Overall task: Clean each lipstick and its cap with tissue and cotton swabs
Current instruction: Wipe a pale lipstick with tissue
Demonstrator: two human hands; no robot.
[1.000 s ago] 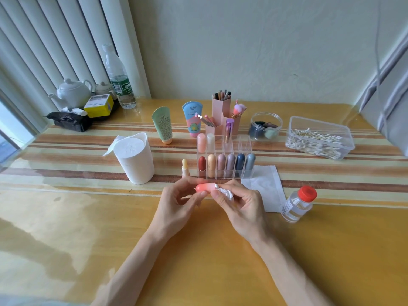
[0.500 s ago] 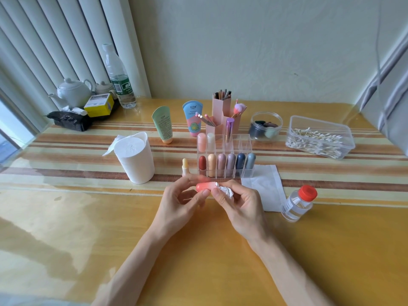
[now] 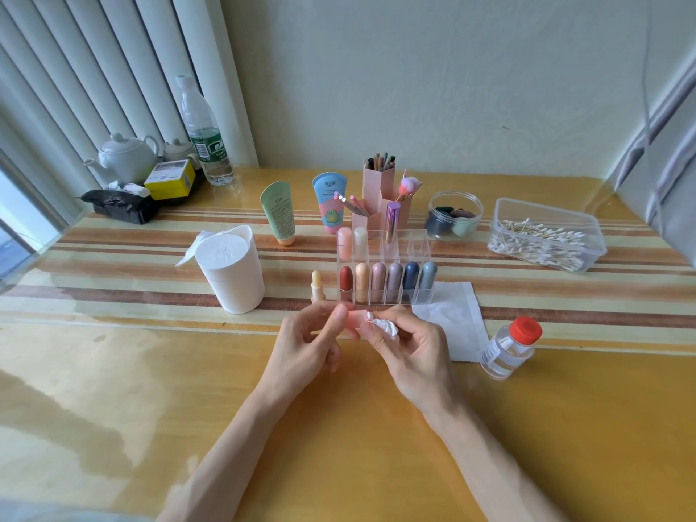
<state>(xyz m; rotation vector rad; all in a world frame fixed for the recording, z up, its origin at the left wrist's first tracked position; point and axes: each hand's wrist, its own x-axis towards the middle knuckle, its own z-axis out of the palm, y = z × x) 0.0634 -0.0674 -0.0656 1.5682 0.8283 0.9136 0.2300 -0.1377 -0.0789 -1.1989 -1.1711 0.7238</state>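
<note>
Fingers of the left hand (image 3: 307, 342) have slid further over the pink lipstick cap (image 3: 356, 319), hiding most of it — they pinch one end, while fingers of the right hand (image 3: 408, 350) pinch a crumpled tissue (image 3: 384, 327) against the end nearest them, above the worktop (image 3: 357, 427).

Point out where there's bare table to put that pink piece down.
Widest: the yellow tabletop left of the left hand, nearer than the white tissue tub. Another patch lies right of the right hand, nearer than the red-capped bottle. Crowded behind the hands: lipstick organizer, flat tissue.
</note>
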